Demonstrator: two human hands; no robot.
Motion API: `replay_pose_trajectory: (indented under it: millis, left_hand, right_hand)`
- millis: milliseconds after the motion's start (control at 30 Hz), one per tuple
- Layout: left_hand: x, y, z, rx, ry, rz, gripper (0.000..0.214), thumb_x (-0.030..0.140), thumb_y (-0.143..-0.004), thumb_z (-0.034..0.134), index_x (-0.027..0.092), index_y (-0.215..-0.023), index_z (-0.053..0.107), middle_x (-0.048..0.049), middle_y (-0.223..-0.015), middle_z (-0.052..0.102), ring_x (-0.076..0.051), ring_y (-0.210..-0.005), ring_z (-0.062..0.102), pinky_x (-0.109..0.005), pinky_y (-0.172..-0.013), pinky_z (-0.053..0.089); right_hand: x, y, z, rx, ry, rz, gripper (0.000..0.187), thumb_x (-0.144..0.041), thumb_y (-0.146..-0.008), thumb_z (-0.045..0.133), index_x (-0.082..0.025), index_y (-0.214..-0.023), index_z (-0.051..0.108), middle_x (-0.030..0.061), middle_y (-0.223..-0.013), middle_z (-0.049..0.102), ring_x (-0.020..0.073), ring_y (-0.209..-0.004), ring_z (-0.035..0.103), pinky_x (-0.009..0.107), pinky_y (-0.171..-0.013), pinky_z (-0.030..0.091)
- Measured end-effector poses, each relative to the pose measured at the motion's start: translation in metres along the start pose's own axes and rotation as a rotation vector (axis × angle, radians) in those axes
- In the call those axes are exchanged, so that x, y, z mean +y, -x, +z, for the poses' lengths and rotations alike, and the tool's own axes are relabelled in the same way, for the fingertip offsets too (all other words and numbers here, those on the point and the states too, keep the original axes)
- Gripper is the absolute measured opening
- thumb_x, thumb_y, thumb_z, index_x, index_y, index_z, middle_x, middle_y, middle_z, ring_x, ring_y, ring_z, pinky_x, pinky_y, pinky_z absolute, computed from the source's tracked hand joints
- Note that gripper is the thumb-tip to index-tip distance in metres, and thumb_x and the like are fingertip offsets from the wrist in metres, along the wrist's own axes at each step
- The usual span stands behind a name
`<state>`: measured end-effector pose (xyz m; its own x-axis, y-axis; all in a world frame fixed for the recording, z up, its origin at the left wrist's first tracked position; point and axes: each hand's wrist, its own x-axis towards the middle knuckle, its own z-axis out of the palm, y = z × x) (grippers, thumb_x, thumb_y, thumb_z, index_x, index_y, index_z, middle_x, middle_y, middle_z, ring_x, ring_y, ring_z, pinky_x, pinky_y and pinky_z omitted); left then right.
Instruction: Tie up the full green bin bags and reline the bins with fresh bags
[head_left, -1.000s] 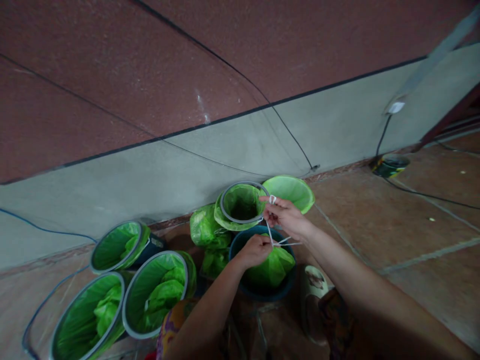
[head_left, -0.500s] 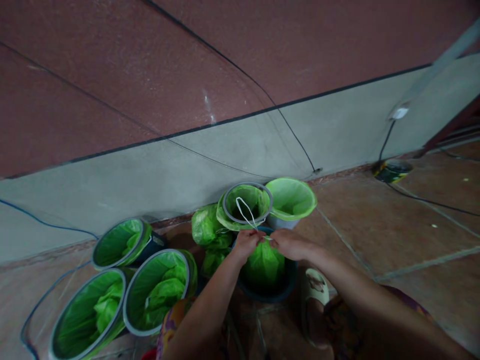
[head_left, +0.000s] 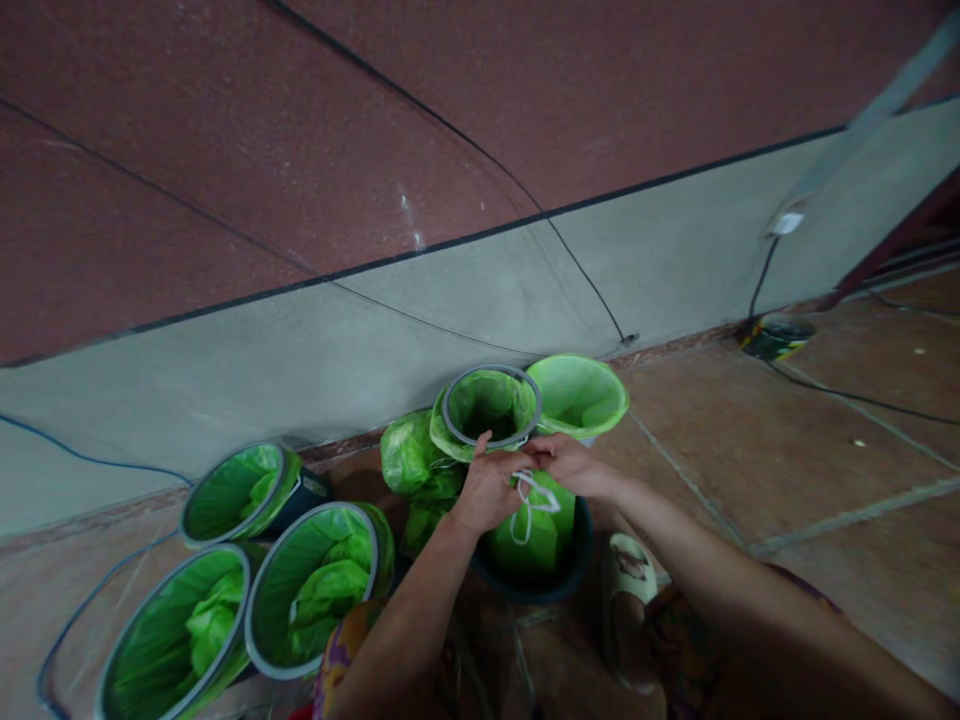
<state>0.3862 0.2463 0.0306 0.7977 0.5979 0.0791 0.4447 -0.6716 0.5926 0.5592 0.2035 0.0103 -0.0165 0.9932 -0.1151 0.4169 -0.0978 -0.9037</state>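
My left hand (head_left: 484,490) and my right hand (head_left: 568,463) meet over a bright green plastic bag (head_left: 536,535) that sits inside a dark blue bucket (head_left: 566,575). Both hands pinch the gathered top of the bag. A white drawstring (head_left: 531,503) hangs in loose loops from the gathered neck, just below my fingers. Behind my hands stands a grey-rimmed bin with a green liner (head_left: 490,405).
Several bins lined with green bags stand on the tiled floor: three at the left (head_left: 311,585), a green-rimmed one (head_left: 581,395) by the wall. A tied green bag (head_left: 409,455) lies between them. A grey and red wall (head_left: 300,340) runs behind. Cables cross the floor.
My right hand came down from holding the drawstring up high to the bag's neck. The string, stretched taut earlier, now hangs slack in loops below both hands.
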Motion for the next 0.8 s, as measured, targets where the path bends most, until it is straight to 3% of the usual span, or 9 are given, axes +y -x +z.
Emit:
replay_pose_trajectory:
  millis: [100, 233, 333, 433, 533, 633, 800]
  left_hand:
    - [-0.003, 0.003, 0.0, 0.128, -0.103, 0.141, 0.023, 0.015, -0.085, 0.054, 0.026, -0.096, 0.071, -0.0034, -0.093, 0.075, -0.019, -0.087, 0.068, -0.049, -0.116, 0.019]
    - [-0.01, 0.005, 0.005, 0.414, -0.193, 0.263, 0.02, 0.017, -0.091, 0.052, 0.024, -0.095, 0.071, -0.0012, -0.09, 0.075, -0.015, -0.081, 0.068, -0.048, -0.113, 0.028]
    - [-0.011, 0.005, 0.009, 0.579, -0.236, 0.281, 0.016, 0.02, -0.091, 0.056, 0.023, -0.091, 0.072, -0.0017, -0.09, 0.074, -0.015, -0.083, 0.067, -0.044, -0.105, 0.039]
    - [-0.012, 0.004, 0.011, 0.67, -0.205, 0.247, 0.015, 0.023, -0.09, 0.059, 0.022, -0.09, 0.074, -0.0037, -0.087, 0.07, -0.015, -0.082, 0.065, -0.034, -0.087, 0.051]
    - [-0.014, 0.003, 0.014, 0.658, -0.156, 0.201, 0.016, 0.022, -0.09, 0.058, 0.021, -0.091, 0.074, -0.0042, -0.085, 0.067, -0.014, -0.079, 0.064, -0.027, -0.075, 0.054]
    - [-0.017, 0.004, 0.016, 0.57, -0.141, 0.155, 0.017, 0.018, -0.09, 0.057, 0.021, -0.091, 0.073, -0.0036, -0.084, 0.067, -0.014, -0.078, 0.063, -0.026, -0.074, 0.053]
    - [-0.023, 0.004, 0.015, 0.45, -0.086, 0.073, 0.02, 0.018, -0.092, 0.053, 0.022, -0.092, 0.073, -0.0029, -0.085, 0.067, -0.013, -0.078, 0.064, -0.024, -0.075, 0.052]
  right_hand:
    - [-0.006, 0.001, 0.004, -0.083, -0.225, 0.071, 0.024, -0.014, -0.062, 0.052, -0.016, -0.079, 0.068, -0.0025, -0.065, 0.059, 0.01, -0.058, 0.047, 0.023, -0.057, 0.036]
    - [-0.019, 0.008, 0.001, -0.138, -0.388, 0.12, 0.023, -0.02, -0.064, 0.056, -0.017, -0.083, 0.069, -0.0038, -0.064, 0.055, 0.008, -0.055, 0.042, 0.022, -0.054, 0.033]
    - [-0.024, 0.011, -0.001, -0.138, -0.416, 0.105, 0.018, -0.026, -0.066, 0.06, -0.016, -0.08, 0.068, -0.0045, -0.062, 0.052, 0.0071, -0.054, 0.04, 0.021, -0.052, 0.03]
    - [-0.025, 0.011, 0.0, -0.07, -0.398, 0.148, 0.019, -0.032, -0.068, 0.061, -0.017, -0.077, 0.067, -0.0054, -0.057, 0.049, 0.0069, -0.05, 0.037, 0.022, -0.05, 0.028]
    - [-0.023, 0.006, 0.001, 0.063, -0.298, 0.127, 0.019, -0.034, -0.071, 0.059, -0.017, -0.075, 0.066, -0.0032, -0.062, 0.055, 0.0092, -0.056, 0.044, 0.023, -0.055, 0.034]
    - [-0.017, 0.001, -0.003, 0.162, -0.125, 0.061, 0.016, -0.029, -0.073, 0.053, -0.018, -0.067, 0.063, -0.0008, -0.066, 0.058, 0.012, -0.065, 0.049, 0.025, -0.061, 0.037]
    - [-0.008, 0.002, -0.018, -0.019, -0.127, 0.117, 0.018, -0.031, -0.074, 0.052, -0.018, -0.063, 0.056, -0.0022, -0.061, 0.053, 0.0111, -0.059, 0.045, 0.025, -0.057, 0.035]
